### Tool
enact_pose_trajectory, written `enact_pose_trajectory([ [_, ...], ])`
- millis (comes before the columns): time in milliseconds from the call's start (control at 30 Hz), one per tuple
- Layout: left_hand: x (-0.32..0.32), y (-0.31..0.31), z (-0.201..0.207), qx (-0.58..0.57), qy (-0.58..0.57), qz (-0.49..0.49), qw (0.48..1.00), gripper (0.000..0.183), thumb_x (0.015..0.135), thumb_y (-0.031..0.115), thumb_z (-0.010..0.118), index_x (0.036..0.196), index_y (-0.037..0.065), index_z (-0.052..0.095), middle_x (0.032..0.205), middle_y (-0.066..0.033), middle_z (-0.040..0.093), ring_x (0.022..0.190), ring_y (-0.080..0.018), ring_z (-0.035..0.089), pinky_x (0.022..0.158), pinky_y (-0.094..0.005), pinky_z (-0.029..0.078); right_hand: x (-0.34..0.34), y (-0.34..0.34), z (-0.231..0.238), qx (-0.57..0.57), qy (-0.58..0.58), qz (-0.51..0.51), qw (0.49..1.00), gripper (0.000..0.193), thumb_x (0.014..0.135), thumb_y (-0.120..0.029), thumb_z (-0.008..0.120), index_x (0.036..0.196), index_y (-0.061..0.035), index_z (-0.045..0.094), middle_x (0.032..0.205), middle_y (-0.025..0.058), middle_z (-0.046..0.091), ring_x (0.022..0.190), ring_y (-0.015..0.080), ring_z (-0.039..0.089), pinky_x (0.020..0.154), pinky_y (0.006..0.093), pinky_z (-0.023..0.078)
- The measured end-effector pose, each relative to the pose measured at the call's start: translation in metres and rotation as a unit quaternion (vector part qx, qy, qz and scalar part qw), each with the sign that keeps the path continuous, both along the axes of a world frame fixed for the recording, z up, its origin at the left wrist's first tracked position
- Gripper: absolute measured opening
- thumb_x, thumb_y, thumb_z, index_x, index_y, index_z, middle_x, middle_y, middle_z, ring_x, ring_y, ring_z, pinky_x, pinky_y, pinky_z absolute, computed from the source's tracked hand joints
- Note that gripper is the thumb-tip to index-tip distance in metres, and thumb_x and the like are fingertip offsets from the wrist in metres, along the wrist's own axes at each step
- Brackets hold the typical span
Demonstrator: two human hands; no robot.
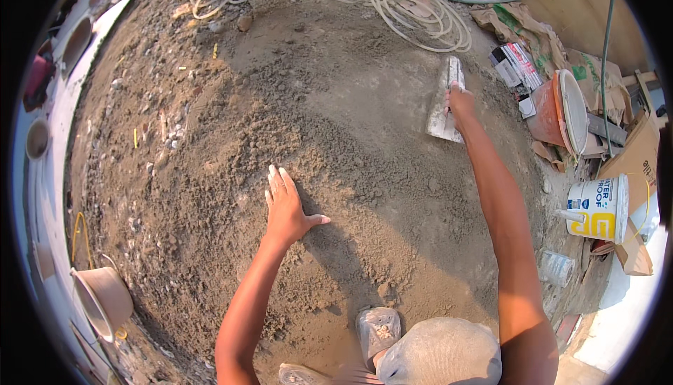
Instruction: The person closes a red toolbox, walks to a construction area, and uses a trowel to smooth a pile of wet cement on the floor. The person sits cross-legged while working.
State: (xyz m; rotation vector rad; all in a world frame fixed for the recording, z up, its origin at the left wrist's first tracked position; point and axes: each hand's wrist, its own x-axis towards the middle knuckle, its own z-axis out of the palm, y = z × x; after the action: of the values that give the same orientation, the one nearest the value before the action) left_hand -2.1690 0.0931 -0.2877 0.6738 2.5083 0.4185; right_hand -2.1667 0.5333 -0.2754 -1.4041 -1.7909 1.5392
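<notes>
Damp grey-brown mortar (364, 174) covers the ground, crumbly on the left and in the middle, smoother toward the upper right. My right hand (460, 101) grips a flat plastering trowel (443, 125), its long pale blade smeared with mortar and lying on the smoother patch. Lower and to the left, my left hand (286, 210) rests on the loose mortar, fingers spread, holding nothing. At the bottom edge are a pale fabric-covered rounded shape (443, 353) and a plastic-wrapped shape (379, 325) beside it.
A coiled pale hose (420, 17) lies along the far edge. On the right stand an orange-brown bucket (547, 113), a white-and-yellow bucket (596, 206), a clear plastic jar (557, 268) and cardboard (639, 153). A beige bucket (105, 299) tilts at lower left.
</notes>
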Motion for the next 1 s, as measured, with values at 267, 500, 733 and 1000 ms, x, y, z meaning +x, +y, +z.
enact_pose_trajectory([
  [267,0.004,0.004,-0.012,0.062,-0.013,0.035,0.997,0.140,0.050,0.025,0.093,0.149,-0.005,-0.001,0.154,-0.0327,-0.008,0.144,-0.0470,-0.001,0.115,-0.0550,0.016,-0.089,-0.008,-0.018,0.011,0.025,0.162,0.986,0.038,0.099,-0.036,0.052,0.083,-0.0015,0.058,0.065,0.0004,0.052,0.051,0.0118,0.046,0.044,0.0291,0.040],
  [500,0.002,0.002,-0.007,0.087,-0.019,0.049,0.995,0.135,0.050,0.023,0.093,0.148,-0.007,0.005,0.153,-0.0335,-0.007,0.143,-0.0500,0.000,0.116,-0.0549,0.014,-0.136,-0.027,-0.007,0.142,-0.069,0.137,0.978,0.040,0.097,-0.039,0.055,0.082,-0.0019,0.060,0.061,0.0009,0.052,0.047,0.0099,0.046,0.042,0.0289,0.039],
  [733,0.001,0.000,-0.006,0.085,-0.048,0.052,0.994,0.129,0.055,0.019,0.091,0.149,-0.005,0.005,0.153,-0.0334,-0.008,0.143,-0.0495,-0.002,0.116,-0.0550,0.014,-0.189,-0.062,-0.011,0.201,-0.123,0.225,0.945,0.044,0.096,-0.040,0.054,0.082,0.0014,0.058,0.061,0.0051,0.052,0.048,0.0155,0.049,0.045,0.0336,0.041],
  [1000,0.002,0.001,-0.003,0.096,-0.042,0.050,0.993,0.127,0.055,0.010,0.090,0.152,0.006,0.008,0.152,-0.0360,-0.009,0.143,-0.0510,-0.004,0.114,-0.0591,0.016,-0.191,-0.154,0.004,0.133,-0.105,0.390,0.905,0.046,0.097,-0.044,0.050,0.092,0.0009,0.055,0.068,0.0051,0.055,0.047,0.0127,0.048,0.044,0.0329,0.041],
])
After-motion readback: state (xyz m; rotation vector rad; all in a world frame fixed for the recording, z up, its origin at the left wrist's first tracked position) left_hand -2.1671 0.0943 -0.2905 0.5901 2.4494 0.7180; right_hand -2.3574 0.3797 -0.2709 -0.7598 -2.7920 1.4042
